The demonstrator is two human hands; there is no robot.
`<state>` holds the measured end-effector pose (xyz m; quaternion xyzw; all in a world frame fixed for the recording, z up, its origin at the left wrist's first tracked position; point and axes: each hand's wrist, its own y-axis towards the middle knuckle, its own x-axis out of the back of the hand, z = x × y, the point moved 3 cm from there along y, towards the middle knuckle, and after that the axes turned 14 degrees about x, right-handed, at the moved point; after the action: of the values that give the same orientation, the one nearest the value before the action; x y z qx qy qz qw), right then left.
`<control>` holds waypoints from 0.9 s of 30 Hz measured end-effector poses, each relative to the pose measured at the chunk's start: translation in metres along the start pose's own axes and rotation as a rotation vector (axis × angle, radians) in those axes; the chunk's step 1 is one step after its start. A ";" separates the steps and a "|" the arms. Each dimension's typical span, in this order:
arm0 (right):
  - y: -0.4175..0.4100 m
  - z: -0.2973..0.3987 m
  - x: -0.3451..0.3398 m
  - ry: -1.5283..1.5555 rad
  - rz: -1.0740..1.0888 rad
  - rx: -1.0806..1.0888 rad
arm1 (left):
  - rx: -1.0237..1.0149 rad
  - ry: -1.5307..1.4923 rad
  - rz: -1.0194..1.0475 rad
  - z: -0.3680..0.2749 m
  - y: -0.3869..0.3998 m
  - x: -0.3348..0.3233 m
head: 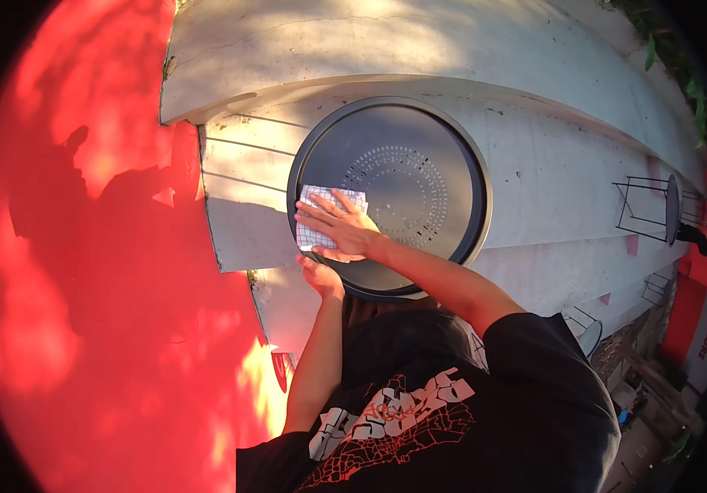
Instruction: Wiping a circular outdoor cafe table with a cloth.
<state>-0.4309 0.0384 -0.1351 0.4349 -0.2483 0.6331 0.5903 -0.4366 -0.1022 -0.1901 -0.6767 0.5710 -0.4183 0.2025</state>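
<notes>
A round dark metal table top (403,126) with a raised rim and rings of small perforations lies before me. My right hand (342,227) rests with fingers spread on a folded white checked cloth (319,192), pressing it to the left side of the table top, near the rim. Just below it, my left hand (322,277) holds the table's rim at the near left edge. Part of the cloth is covered by my right hand, and my right forearm crosses over the near rim.
Pale concrete steps (551,185) run under and beyond the table. To the left spreads a red floor (144,370) bearing shadows. Farther right stand another round wire-legged table (673,209) and a second one (591,338). Part of a person (702,239) shows at the far right.
</notes>
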 end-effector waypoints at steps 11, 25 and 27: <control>0.039 -0.136 0.068 -0.411 -0.120 -0.233 | -0.029 0.131 -0.048 -0.011 -0.014 0.009; -0.226 -0.106 0.111 -0.279 -0.535 -1.204 | 0.024 0.145 0.007 -0.012 -0.011 0.006; -0.250 -0.089 0.089 -0.397 -0.606 -1.172 | 0.066 0.184 0.001 -0.008 -0.008 0.006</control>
<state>-0.2064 0.2039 -0.1542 0.2018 -0.5207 0.1096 0.8223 -0.4379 -0.1040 -0.1780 -0.6282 0.5735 -0.4971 0.1715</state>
